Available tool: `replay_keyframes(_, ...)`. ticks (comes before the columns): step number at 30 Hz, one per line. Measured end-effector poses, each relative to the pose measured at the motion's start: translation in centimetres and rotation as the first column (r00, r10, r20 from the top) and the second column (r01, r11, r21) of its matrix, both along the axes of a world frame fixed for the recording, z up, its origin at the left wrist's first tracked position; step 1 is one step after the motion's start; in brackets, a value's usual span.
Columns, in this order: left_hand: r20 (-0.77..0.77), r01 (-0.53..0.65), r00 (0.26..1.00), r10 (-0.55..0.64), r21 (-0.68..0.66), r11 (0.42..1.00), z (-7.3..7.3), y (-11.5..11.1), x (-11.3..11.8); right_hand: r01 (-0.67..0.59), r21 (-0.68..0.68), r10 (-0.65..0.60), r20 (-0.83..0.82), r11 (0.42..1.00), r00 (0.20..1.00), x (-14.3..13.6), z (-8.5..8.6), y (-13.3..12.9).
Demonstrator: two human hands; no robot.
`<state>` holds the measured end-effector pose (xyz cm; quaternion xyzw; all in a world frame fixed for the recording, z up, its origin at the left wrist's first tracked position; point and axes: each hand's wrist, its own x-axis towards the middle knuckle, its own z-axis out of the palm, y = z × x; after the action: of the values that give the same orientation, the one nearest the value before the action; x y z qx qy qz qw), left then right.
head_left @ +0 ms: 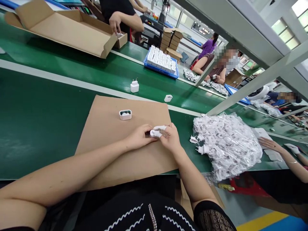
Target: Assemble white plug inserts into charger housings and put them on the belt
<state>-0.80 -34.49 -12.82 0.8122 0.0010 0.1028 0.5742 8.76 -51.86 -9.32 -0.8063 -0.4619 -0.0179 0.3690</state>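
My left hand (139, 136) and my right hand (171, 138) meet over a brown cardboard sheet (113, 154) on the green belt. Between their fingertips they pinch a small white charger part (156, 132); white finger cots cover some right fingers. An open white charger shell (125, 114) lies on the cardboard, a little beyond my left hand. To my right sits a clear bag of white plug parts (226, 144), with a few loose plugs (201, 146) at its near edge.
A white charger (134, 86) and a small white shell (168, 98) lie on the belt (43, 106) beyond the cardboard. Farther off are an open carton (67, 29), a blue tray of white chargers (161, 61), and other people working. Another person's hand (269, 143) rests at right.
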Motion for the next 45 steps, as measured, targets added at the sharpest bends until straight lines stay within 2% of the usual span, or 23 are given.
replay_keyframes(4, -0.023, 0.005, 1.0, -0.006, -0.025, 1.0, 0.3, 0.0, -0.1, 0.026, 0.13, -0.013, -0.093, 0.991, 0.996, -0.4, -0.3, 0.0)
replay_keyframes(7, -0.039, 0.016, 0.999, -0.017, -0.046, 0.999, 0.5, 0.0, -0.1, 0.079, 0.184, -0.066, -0.073, 0.98, 0.995, -0.9, -0.6, -0.2)
replay_keyframes(10, -0.04, 0.008, 0.999, -0.01, -0.039, 0.999, 0.4, 0.0, 0.0, 0.097, 0.111, -0.1, 0.016, 0.989, 0.995, -0.9, -0.5, -0.2)
replay_keyframes(16, -0.048, 0.003, 0.999, -0.006, -0.067, 0.998, 0.1, 0.0, 0.0, 0.083, -0.071, -0.07, 0.169, 0.994, 0.983, -0.5, 0.1, -0.2)
replay_keyframes(18, -0.047, 0.004, 0.999, -0.006, -0.06, 0.998, 0.1, -0.1, 0.0, 0.102, -0.108, -0.083, 0.171, 0.989, 0.982, -0.5, 0.1, -0.2)
replay_keyframes(20, -0.042, -0.005, 0.999, 0.003, -0.037, 0.999, 0.3, -0.2, 0.0, 0.13, -0.134, -0.117, 0.102, 0.982, 0.988, -0.4, -0.1, -0.3)
replay_keyframes(23, -0.04, -0.02, 0.999, 0.02, -0.002, 1.0, 0.4, -0.4, 0.0, 0.166, -0.108, -0.17, -0.033, 0.98, 0.985, -0.6, -1.0, -0.2)
replay_keyframes(28, -0.035, -0.008, 0.999, 0.01, 0.072, 0.997, 0.0, -0.6, -0.2, 0.201, -0.032, -0.203, -0.083, 0.979, 0.976, -1.6, -2.6, -0.3)
replay_keyframes(30, -0.032, 0.005, 0.999, -0.001, 0.118, 0.993, -0.3, -0.7, -0.3, 0.205, -0.034, -0.207, -0.099, 0.978, 0.973, -2.2, -2.5, -1.2)
replay_keyframes(32, -0.064, 0.013, 0.998, -0.003, 0.159, 0.987, -0.2, -0.7, 0.0, 0.243, -0.035, -0.244, -0.032, 0.97, 0.969, -2.8, -1.8, -3.3)
replay_keyframes(34, -0.117, 0.025, 0.993, 0.003, 0.244, 0.969, 0.4, -0.6, 1.2, 0.346, -0.034, -0.34, 0.118, 0.938, 0.933, -3.1, -0.9, -6.2)
replay_keyframes(35, -0.136, 0.028, 0.991, 0.016, 0.321, 0.947, 0.9, -0.5, 2.2, 0.431, -0.062, -0.41, 0.21, 0.9, 0.888, -3.1, -0.6, -7.8)
replay_keyframes(38, -0.139, -0.008, 0.985, 0.105, 0.568, 0.823, 3.1, 0.0, 6.9, 0.705, -0.181, -0.588, 0.432, 0.686, 0.684, -2.5, -0.3, -12.0)
replay_keyframes(40, -0.126, -0.058, 0.975, 0.184, 0.652, 0.756, 4.4, 0.5, 11.1, 0.783, -0.237, -0.621, 0.497, 0.575, 0.606, -1.7, -1.0, -13.5)
replay_keyframes(42, -0.131, -0.1, 0.956, 0.261, 0.692, 0.715, 5.3, 1.4, 15.1, 0.797, -0.242, -0.631, 0.502, 0.554, 0.591, -1.0, -2.0, -14.0)
replay_keyframes(45, -0.135, -0.165, 0.913, 0.386, 0.742, 0.649, 5.8, 3.0, 19.6, 0.789, -0.16, -0.654, 0.476, 0.593, 0.588, -0.1, -3.6, -14.1)
